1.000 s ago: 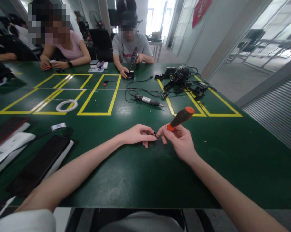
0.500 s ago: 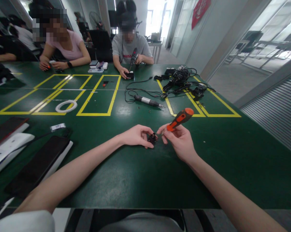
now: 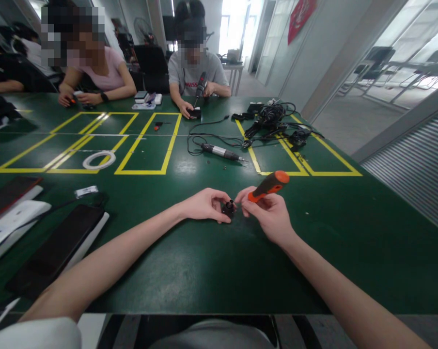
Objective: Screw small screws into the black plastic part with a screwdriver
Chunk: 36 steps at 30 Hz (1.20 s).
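My left hand (image 3: 208, 205) is closed around a small black part (image 3: 228, 208) with a short round tube on top, steadying it on the green table (image 3: 190, 271). Its exact kind is too small to make out. In my right hand (image 3: 272, 213) is an orange and dark grey screwdriver (image 3: 269, 186), its handle leaning up and to the right. The fingertips of that hand are close to the black part's right side. The screwdriver's shaft and tip are mostly hidden by my fingers.
Beyond my hands lies a corded electric screwdriver (image 3: 222, 152). Black cables (image 3: 273, 118) are heaped at the back right. A white ring (image 3: 99, 160) sits on yellow tape; a black and white slab (image 3: 59, 247) lies at left. Two co-workers (image 3: 199, 72) sit opposite.
The screwdriver's handle has turned and dipped slightly in my right hand. My left hand and the black part have stayed in place.
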Each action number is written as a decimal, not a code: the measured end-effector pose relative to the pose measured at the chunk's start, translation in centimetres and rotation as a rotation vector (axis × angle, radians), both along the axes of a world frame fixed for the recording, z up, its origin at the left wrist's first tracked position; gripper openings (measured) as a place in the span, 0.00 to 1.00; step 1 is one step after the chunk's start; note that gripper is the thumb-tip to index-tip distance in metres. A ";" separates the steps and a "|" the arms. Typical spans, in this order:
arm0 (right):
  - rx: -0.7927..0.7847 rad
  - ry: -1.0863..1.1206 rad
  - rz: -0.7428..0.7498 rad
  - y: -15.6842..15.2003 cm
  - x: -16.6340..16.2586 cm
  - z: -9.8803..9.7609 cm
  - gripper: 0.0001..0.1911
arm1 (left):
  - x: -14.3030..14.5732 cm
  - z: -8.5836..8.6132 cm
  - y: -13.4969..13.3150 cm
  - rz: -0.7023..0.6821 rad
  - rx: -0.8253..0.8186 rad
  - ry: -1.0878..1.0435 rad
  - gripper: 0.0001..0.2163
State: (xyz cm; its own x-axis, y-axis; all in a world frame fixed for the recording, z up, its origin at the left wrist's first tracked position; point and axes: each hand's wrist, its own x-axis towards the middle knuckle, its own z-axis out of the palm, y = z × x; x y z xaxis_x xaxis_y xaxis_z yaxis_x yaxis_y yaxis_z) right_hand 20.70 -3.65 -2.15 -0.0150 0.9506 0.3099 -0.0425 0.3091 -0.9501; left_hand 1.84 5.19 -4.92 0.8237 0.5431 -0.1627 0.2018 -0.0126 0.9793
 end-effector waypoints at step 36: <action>-0.006 0.092 0.026 0.1 -0.2 -0.4 0.18 | -0.4 0.4 0.7 -0.079 -0.140 -0.125 0.24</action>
State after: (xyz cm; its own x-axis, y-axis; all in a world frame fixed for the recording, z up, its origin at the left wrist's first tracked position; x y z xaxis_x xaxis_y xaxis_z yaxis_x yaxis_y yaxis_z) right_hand 20.48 -3.52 -2.54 -0.0118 0.9520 0.3059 -0.1378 0.3015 -0.9435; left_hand 1.47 5.92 -4.55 0.8813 0.4555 -0.1257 0.0819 0.1147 0.9900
